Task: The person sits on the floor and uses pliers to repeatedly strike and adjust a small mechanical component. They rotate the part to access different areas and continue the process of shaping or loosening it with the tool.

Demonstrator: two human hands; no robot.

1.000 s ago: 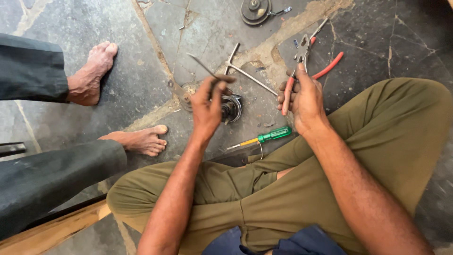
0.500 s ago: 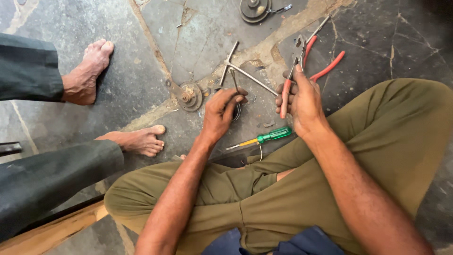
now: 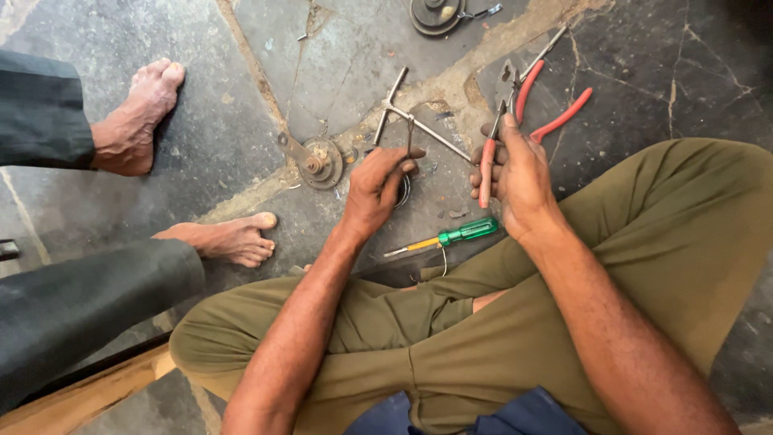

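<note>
Hands at work: two, left hand (image 3: 377,187) and right hand (image 3: 515,173). Bare feet of another person: two, the far foot (image 3: 137,121) and the near foot (image 3: 225,240). Red-handled pliers: two, one pair (image 3: 493,145) in the right hand, one pair (image 3: 555,101) lying on the stone floor (image 3: 338,64). Green-handled screwdriver (image 3: 451,238): one. T-shaped metal wrench (image 3: 411,121): one. Round metal parts: two, one disc (image 3: 318,161) mid-floor, one pulley (image 3: 439,12) at the floor's top edge.
</note>
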